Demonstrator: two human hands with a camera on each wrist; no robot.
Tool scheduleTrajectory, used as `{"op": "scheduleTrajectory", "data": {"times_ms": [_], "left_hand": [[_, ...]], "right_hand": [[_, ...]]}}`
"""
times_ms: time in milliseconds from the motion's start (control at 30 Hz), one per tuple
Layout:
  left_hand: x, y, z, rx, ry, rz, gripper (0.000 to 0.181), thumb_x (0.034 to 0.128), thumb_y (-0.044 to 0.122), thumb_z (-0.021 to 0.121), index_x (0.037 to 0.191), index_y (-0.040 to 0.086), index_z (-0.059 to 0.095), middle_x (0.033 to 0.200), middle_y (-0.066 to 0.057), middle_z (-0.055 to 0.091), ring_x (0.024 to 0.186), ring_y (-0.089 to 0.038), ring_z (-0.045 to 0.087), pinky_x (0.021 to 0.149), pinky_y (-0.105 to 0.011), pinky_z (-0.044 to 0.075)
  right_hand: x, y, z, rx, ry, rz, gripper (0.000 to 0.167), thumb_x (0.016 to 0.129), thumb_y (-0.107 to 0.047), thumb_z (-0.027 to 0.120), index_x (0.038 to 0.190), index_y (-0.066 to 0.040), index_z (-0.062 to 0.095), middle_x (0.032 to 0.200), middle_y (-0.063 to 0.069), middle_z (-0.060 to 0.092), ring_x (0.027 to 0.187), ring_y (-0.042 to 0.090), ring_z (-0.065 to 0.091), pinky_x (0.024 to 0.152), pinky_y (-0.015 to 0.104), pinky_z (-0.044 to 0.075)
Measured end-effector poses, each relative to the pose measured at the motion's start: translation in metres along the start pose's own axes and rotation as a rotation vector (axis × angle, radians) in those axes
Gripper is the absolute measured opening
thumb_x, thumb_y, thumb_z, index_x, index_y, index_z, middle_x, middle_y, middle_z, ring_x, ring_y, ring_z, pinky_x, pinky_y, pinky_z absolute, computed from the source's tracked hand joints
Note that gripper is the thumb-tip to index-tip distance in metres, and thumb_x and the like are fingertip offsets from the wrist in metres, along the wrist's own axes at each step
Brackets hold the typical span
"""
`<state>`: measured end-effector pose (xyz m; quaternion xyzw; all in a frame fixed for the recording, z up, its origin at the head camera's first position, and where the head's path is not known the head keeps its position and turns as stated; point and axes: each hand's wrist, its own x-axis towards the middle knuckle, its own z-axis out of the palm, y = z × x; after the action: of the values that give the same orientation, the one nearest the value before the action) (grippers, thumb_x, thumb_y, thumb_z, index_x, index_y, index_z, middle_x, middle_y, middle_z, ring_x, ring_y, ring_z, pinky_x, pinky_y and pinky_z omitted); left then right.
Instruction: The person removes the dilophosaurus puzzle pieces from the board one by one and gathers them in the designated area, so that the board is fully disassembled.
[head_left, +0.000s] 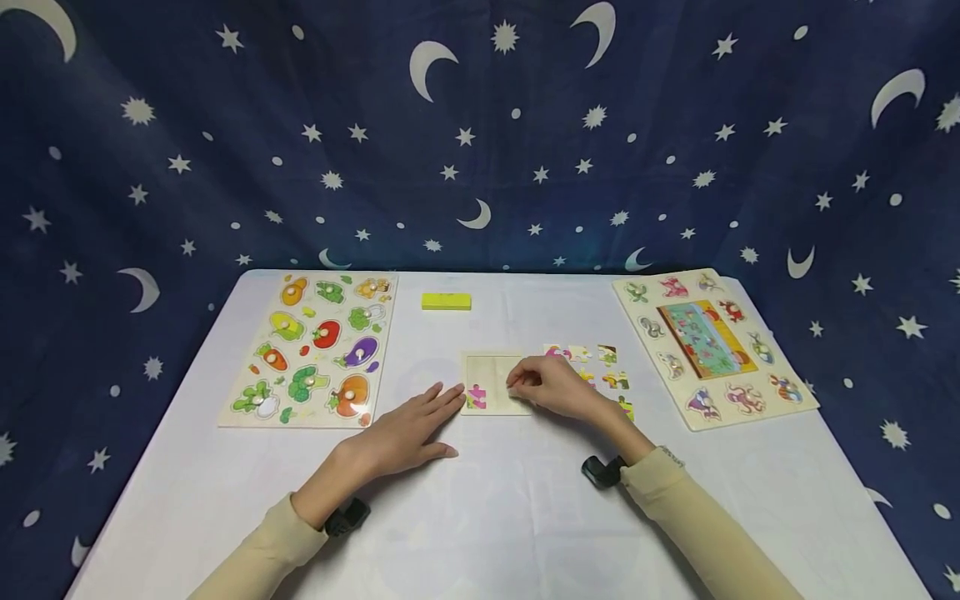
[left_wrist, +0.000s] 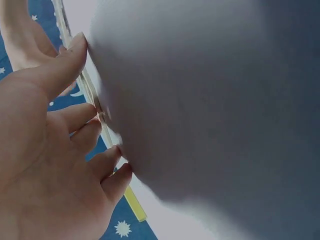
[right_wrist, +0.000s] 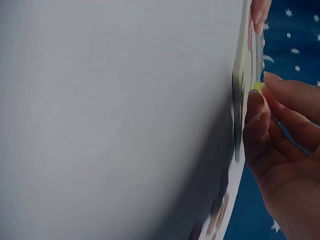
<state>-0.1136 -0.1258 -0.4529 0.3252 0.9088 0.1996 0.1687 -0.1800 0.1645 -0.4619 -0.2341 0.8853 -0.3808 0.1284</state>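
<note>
A shallow wooden puzzle tray lies on the white table, with one pink-and-green jigsaw piece in its near left corner. My left hand rests palm down with extended fingers, fingertips at the tray's left edge. Over the tray's right part, my right hand pinches a small jigsaw piece between thumb and fingers. Only a bit of yellow shows at those fingertips; the rest of the piece is hidden. Several loose jigsaw pieces lie to the right of the tray, some covered by the right hand.
A vegetable peg puzzle board lies at the left. On the right is a sea-animal board bearing a colourful rectangular picture. A yellow block lies behind the tray. A dark blue star-patterned cloth hangs behind the table.
</note>
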Motion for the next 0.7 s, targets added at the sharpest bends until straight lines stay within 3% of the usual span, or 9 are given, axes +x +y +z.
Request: {"op": "scheduleTrajectory", "data": {"times_ms": [433,700], "left_hand": [[0.003,0.000,0.002,0.007,-0.029,0.008,0.091,0.0918,0.045,0.075,0.161,0.005,0.032,0.170,-0.010,0.026,0.158,-0.040,0.019,0.123,-0.058,0.026],[0.001,0.001,-0.001,-0.002,-0.046,0.002,0.091,0.0925,0.043,0.075,0.161,0.003,0.030,0.170,-0.012,0.025,0.158,-0.038,0.020,0.124,-0.058,0.024]], "right_hand": [[0.022,-0.021,0.019,-0.119,-0.048,-0.128,0.025,0.087,-0.014,0.084,0.108,-0.003,0.075,0.090,0.003,0.066,0.077,0.007,0.054,0.071,0.021,0.047],[0.026,-0.024,0.028,-0.163,-0.036,-0.112,0.025,0.086,-0.015,0.084,0.106,-0.004,0.075,0.092,0.003,0.067,0.077,0.007,0.052,0.075,0.024,0.045]]}}
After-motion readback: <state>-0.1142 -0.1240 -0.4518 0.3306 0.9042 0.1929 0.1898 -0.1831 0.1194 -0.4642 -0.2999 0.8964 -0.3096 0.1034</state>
